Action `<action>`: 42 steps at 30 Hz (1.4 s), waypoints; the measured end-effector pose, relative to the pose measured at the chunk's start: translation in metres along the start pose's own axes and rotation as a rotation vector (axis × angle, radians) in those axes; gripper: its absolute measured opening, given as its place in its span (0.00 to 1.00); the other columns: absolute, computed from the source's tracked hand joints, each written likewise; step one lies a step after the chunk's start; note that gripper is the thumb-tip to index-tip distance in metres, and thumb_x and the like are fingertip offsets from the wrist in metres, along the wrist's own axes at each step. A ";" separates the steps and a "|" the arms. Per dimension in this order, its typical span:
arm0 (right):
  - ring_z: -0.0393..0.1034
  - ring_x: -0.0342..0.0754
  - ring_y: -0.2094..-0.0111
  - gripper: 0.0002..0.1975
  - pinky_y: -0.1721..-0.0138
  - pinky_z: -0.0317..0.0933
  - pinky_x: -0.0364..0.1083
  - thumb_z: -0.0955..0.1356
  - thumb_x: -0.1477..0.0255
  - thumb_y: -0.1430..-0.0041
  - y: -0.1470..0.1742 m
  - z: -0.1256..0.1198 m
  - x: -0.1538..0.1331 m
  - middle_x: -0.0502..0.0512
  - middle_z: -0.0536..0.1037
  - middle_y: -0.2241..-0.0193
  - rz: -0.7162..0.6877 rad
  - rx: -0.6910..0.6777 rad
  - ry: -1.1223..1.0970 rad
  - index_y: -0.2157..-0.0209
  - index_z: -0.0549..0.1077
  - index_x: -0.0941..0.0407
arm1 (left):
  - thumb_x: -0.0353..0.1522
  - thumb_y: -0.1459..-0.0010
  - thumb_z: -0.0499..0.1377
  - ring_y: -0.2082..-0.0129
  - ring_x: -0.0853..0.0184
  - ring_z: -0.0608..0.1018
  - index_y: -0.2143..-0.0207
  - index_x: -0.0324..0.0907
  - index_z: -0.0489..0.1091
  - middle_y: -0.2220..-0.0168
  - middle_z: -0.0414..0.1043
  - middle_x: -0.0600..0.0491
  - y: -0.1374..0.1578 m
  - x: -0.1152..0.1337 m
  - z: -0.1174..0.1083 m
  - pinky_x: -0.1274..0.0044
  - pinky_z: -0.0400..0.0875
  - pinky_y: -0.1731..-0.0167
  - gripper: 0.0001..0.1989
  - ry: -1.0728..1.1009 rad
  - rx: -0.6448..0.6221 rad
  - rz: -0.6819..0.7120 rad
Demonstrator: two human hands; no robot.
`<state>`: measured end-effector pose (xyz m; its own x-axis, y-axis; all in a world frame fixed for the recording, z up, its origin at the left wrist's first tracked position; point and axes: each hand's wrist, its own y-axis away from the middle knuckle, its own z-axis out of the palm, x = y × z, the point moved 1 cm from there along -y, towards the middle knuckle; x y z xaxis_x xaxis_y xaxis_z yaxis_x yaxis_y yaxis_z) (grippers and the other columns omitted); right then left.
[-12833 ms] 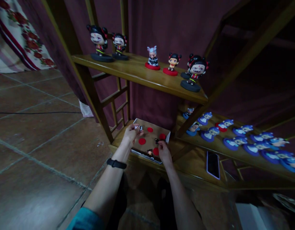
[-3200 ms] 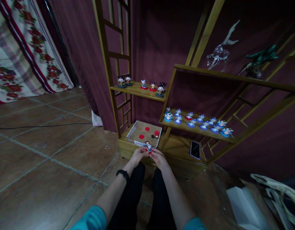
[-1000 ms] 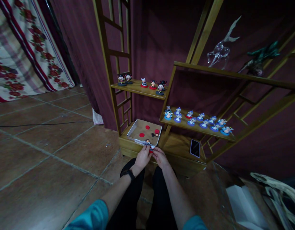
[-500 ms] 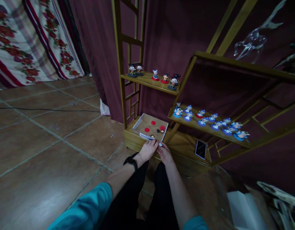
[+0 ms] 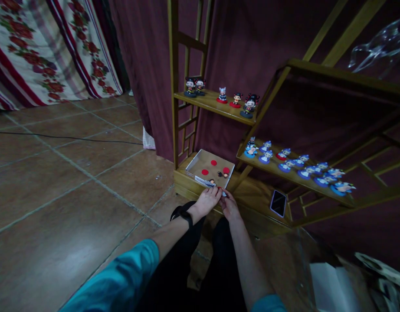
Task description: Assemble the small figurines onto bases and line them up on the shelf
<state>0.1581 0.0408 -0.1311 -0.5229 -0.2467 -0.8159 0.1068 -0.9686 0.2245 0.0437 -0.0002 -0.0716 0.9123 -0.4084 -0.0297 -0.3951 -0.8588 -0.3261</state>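
Note:
My left hand (image 5: 209, 200) and my right hand (image 5: 230, 207) meet at the near edge of a shallow white box (image 5: 191, 172). Both are closed around a small white-and-red figurine piece (image 5: 224, 194); fingers hide most of it, so its exact shape cannot be made out. Inside the box lie red round bases (image 5: 204, 172), a dark-haired figurine (image 5: 222, 174) on its side, and another small figurine (image 5: 212, 182) by the front wall.
The box rests on the low wooden shelf unit (image 5: 183, 184). Black-haired figurines (image 5: 190, 88) stand on the upper shelf, with several blue-and-white figurines (image 5: 265, 157) on the right one. A phone (image 5: 278, 203) lies below them. A cable (image 5: 73, 138) crosses the floor.
My view has shifted a little, so the shelves appear further right. Both hands stay together at the box's near edge, still holding the small piece.

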 end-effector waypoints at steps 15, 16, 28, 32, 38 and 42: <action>0.71 0.43 0.64 0.19 0.66 0.67 0.40 0.66 0.84 0.63 0.004 -0.003 -0.001 0.48 0.77 0.64 -0.027 -0.021 0.020 0.67 0.72 0.52 | 0.27 0.41 0.44 0.58 0.64 0.69 0.48 0.38 0.53 0.55 0.62 0.43 0.002 0.003 -0.002 0.72 0.62 0.60 0.18 -0.039 0.024 0.009; 0.71 0.43 0.64 0.19 0.66 0.67 0.40 0.66 0.84 0.63 0.004 -0.003 -0.001 0.48 0.77 0.64 -0.026 -0.021 0.019 0.67 0.72 0.53 | 0.27 0.41 0.44 0.58 0.63 0.69 0.48 0.38 0.53 0.55 0.62 0.42 0.003 0.004 -0.003 0.71 0.62 0.60 0.18 -0.039 0.023 0.006; 0.71 0.43 0.65 0.16 0.62 0.65 0.43 0.69 0.82 0.62 0.012 0.006 -0.008 0.48 0.77 0.69 0.025 -0.040 -0.008 0.68 0.72 0.54 | 0.27 0.42 0.45 0.58 0.65 0.69 0.52 0.40 0.56 0.56 0.61 0.45 0.002 -0.003 -0.006 0.73 0.65 0.59 0.14 0.187 -0.083 -0.039; 0.70 0.41 0.66 0.15 0.62 0.63 0.42 0.70 0.79 0.63 0.011 0.008 -0.007 0.48 0.77 0.69 0.057 -0.082 -0.026 0.68 0.72 0.55 | 0.30 0.42 0.46 0.58 0.66 0.70 0.53 0.43 0.55 0.56 0.60 0.48 0.002 -0.008 -0.007 0.75 0.66 0.61 0.14 0.318 -0.124 -0.094; 0.71 0.42 0.68 0.16 0.65 0.63 0.41 0.71 0.75 0.63 0.011 0.010 -0.007 0.50 0.77 0.69 0.095 -0.072 -0.022 0.66 0.72 0.56 | 0.29 0.45 0.50 0.56 0.66 0.70 0.53 0.41 0.55 0.54 0.62 0.47 0.000 -0.013 -0.001 0.74 0.66 0.59 0.16 0.549 -0.082 -0.195; 0.72 0.45 0.68 0.19 0.66 0.63 0.43 0.73 0.73 0.66 0.012 0.012 -0.007 0.53 0.78 0.69 0.107 -0.038 -0.011 0.66 0.72 0.57 | 0.28 0.49 0.54 0.58 0.65 0.71 0.58 0.40 0.61 0.60 0.67 0.49 -0.003 -0.023 0.012 0.73 0.65 0.58 0.14 0.761 -0.008 -0.250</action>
<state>0.1532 0.0315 -0.1163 -0.5159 -0.3490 -0.7823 0.1946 -0.9371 0.2898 0.0254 0.0152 -0.0814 0.6509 -0.2998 0.6975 -0.1916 -0.9539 -0.2312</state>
